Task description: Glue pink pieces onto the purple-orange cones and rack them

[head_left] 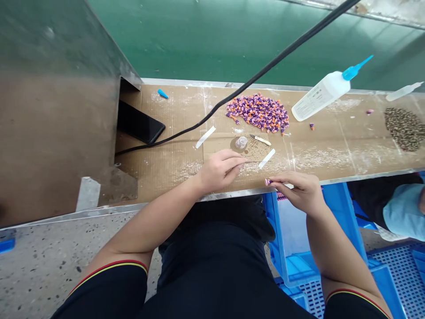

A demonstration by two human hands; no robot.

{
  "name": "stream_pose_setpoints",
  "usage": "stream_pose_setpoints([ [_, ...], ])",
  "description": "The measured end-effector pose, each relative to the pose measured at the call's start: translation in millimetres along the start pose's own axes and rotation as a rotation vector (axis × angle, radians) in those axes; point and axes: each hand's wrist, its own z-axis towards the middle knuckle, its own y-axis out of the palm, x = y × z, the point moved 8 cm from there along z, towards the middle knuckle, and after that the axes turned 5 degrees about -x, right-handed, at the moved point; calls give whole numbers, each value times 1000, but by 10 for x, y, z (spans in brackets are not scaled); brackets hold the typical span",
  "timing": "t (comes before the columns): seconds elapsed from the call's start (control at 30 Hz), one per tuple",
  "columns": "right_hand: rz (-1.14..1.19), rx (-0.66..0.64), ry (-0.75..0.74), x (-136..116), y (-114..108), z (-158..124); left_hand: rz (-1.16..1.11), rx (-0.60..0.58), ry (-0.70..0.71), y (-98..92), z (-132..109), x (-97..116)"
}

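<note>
The left hand (219, 170) is closed in a pen-like grip on a thin dark pin (253, 161), too fine to make out exactly, whose tip reaches right over a patch of brown cardboard (254, 151) speckled with dark marks. The right hand (297, 191) is closed too, its thumb and fingertips (277, 180) pinching a small pink-and-purple piece (268, 181) just over the near edge of the worktop (232, 192). The two hands are close together but not touching, and the pin's tip and the small piece stand near each other.

This fingertip hold looks well suited to something so small: both forearms are low and steady, and the left wrist rests close to the worktop.

Around the hands, a small clear cup (241, 142) stands on a dark round stain, with a short wooden-handled blade (260, 140) just beside it. White paper strips (205, 137) lie to the left and right of the patch. Farther off lies a heap of purple, pink and orange pieces (257, 113), and a white glue bottle (320, 95) with a blue nozzle lies on its side to the right of it. At the far right is a heap of dark speckled pieces (405, 129). A black phone (141, 122) and a black cable (212, 108) lie at the left, and a blue crate (282, 235) sits below the near edge on the right.
</note>
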Motion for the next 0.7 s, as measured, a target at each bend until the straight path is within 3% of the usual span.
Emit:
stream_pose_setpoints([
  [0.2,5,41,-5,-64,-31,1,10,-6,7,21,-27,-10],
  [0.5,-316,-258,-1,559,120,-48,16,0,8,7,2,-4],
  [0.7,-350,-281,-3,583,162,-52,38,-26,-20,7,11,-22],
])
